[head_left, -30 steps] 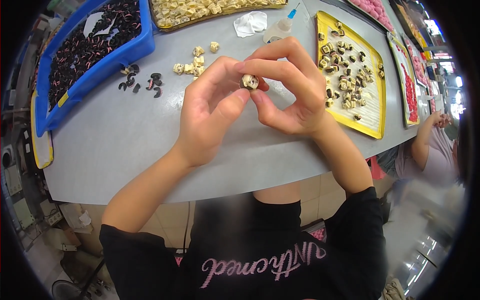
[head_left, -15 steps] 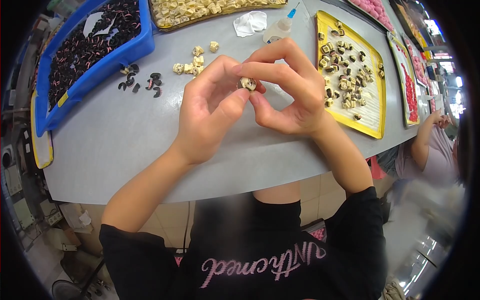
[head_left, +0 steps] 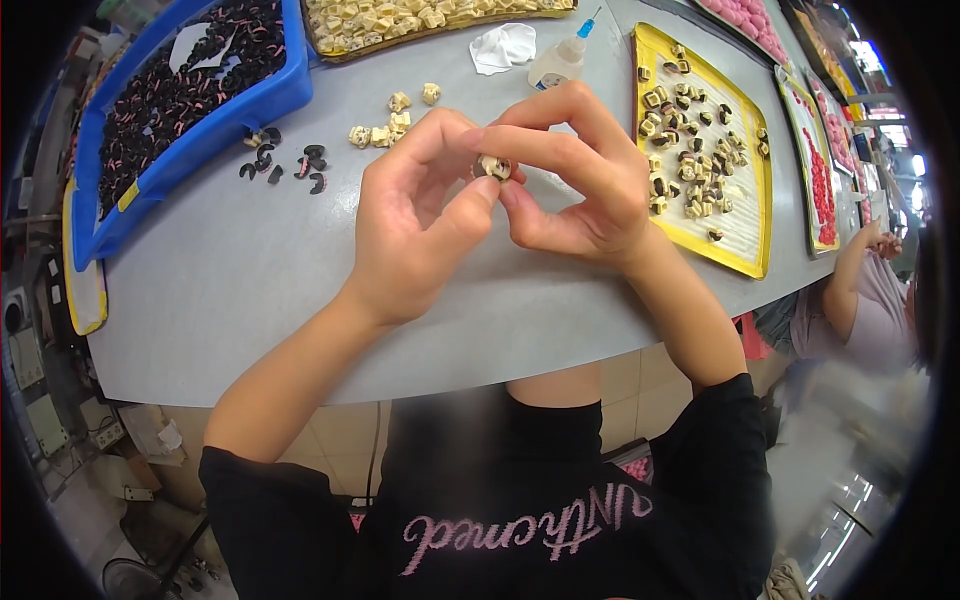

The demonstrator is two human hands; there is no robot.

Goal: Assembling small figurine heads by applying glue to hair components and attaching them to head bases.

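Observation:
Between the fingertips of my left hand [head_left: 415, 225] and my right hand [head_left: 590, 185] is a small cream figure piece [head_left: 494, 168] with a dark part along its side. Both hands are closed in a pinch on it, above the grey table; the fingers hide much of it. Beyond my left hand lie several loose cream pieces [head_left: 381, 135]. Farther left are several loose black curved pieces with pink edges [head_left: 313, 158]. On the right, a yellow-rimmed tray [head_left: 765, 215] holds many cream pieces joined with black parts.
A blue bin [head_left: 297, 85] full of black curved pieces stands at the left. At the back are a tray of cream pieces [head_left: 400, 18], a crumpled white cloth [head_left: 502, 48] and a needle-tipped bottle [head_left: 560, 62]. Trays of red and pink parts and another person's arm [head_left: 850, 285] appear right.
Both hands stay pinched on the cream figure piece, with only a slight shift of the fingers. The table's things look almost the same, offset a little by a small camera movement.

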